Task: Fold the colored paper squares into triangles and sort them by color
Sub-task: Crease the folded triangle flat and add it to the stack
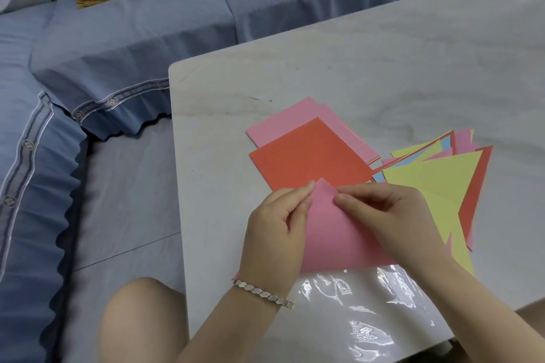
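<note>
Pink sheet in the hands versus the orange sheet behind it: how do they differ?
The pink sheet is folded into a triangle shape; the orange sheet lies flat as a square. The left hand and right hand pinch the pink sheet's tip; the orange sheet lies unheld. Both are plain coloured paper.

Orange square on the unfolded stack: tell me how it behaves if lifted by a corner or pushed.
The orange square looks like one thin flat sheet, so it is probably light and would droop from a corner. Resting on pink sheets on a glossy table, it would likely slide when pushed.
</note>
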`<state>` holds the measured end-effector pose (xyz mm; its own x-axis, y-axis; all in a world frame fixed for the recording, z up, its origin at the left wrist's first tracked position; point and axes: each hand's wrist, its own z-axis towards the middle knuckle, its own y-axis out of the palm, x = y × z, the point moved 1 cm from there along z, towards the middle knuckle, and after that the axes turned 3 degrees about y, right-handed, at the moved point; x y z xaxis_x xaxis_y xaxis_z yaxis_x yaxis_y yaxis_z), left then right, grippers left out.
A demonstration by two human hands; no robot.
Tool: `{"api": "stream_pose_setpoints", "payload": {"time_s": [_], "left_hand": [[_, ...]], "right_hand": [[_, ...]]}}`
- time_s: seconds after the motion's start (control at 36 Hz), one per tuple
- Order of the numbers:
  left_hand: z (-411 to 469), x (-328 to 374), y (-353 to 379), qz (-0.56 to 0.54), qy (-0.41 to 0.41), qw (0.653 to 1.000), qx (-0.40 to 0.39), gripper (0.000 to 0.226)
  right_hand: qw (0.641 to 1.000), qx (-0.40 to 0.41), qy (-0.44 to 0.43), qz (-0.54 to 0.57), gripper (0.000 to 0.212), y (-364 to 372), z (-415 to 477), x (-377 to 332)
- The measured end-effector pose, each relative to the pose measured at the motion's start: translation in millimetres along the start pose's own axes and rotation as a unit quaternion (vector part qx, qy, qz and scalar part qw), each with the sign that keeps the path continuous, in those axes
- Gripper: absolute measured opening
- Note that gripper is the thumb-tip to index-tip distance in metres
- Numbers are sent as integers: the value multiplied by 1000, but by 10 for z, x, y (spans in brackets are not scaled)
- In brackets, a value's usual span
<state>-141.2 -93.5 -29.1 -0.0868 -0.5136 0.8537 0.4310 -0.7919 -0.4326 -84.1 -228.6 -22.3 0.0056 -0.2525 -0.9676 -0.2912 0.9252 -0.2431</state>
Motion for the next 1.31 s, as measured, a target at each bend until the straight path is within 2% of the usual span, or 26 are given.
{"api": "stream_pose_setpoints", "payload": {"time_s": [0.22, 0.31, 0.39, 0.42, 0.5, 0.58, 0.61, 0.67, 0.78, 0.86, 0.92, 0.97, 1.03, 1.11, 1.17, 1.25, 1.31], "left_hand": [[-6, 9, -4, 7, 2, 1000, -3, 28], [46, 34, -32, 2, -30, 1000, -9, 23], [159, 60, -87, -25, -76, 994, -69, 37], [195, 72, -110, -16, -78, 992, -101, 36], [261, 107, -170, 25, -64, 984, -167, 14], [271, 112, -203, 26, -72, 978, -194, 20], [272, 111, -206, 27, -76, 977, -196, 23], [265, 89, -207, 25, -89, 979, -181, 27], [240, -70, -210, -25, -163, 983, -80, 29], [210, -280, -197, -97, -271, 958, -3, 22], [171, -451, -160, -93, -322, 942, 22, 21], [125, -592, -111, -71, -348, 934, 31, 21], [91, -673, -68, -46, -352, 934, 32, 21], [80, -709, -51, -5, -340, 940, 20, 21], [91, -714, -54, 15, -327, 945, 9, 21], [104, -706, -58, 34, -310, 950, -3, 20], [108, -698, -57, 44, -301, 952, -13, 18]], "right_hand": [[1000, -6, -12, -22, 22, -23, 13, 28], [999, -23, -27, -38, 25, -40, 29, 15], [992, -69, -60, -90, 25, -66, 46, -24], [987, -88, -75, -114, 25, -82, 56, -38], [970, -140, -107, -168, 21, -144, 105, -89], [944, -157, -162, -242, 6, -154, 172, -113], [934, -152, -188, -264, 3, -146, 188, -104], [912, -127, -249, -299, 19, -112, 198, -58], [894, 15, -322, -312, 25, -46, 220, 69], [915, 50, -284, -283, 27, 19, 186, 154], [919, 15, -259, -296, 34, 115, 131, 249], [897, -45, -253, -359, 44, 246, 61, 360], [865, -116, -250, -419, 59, 349, 1, 481], [834, -168, -223, -477, 48, 393, -90, 654], [819, -175, -196, -510, 51, 368, -128, 740], [811, -140, -139, -551, 76, 281, -112, 801], [800, -120, -116, -577, 79, 238, -90, 802]]}}
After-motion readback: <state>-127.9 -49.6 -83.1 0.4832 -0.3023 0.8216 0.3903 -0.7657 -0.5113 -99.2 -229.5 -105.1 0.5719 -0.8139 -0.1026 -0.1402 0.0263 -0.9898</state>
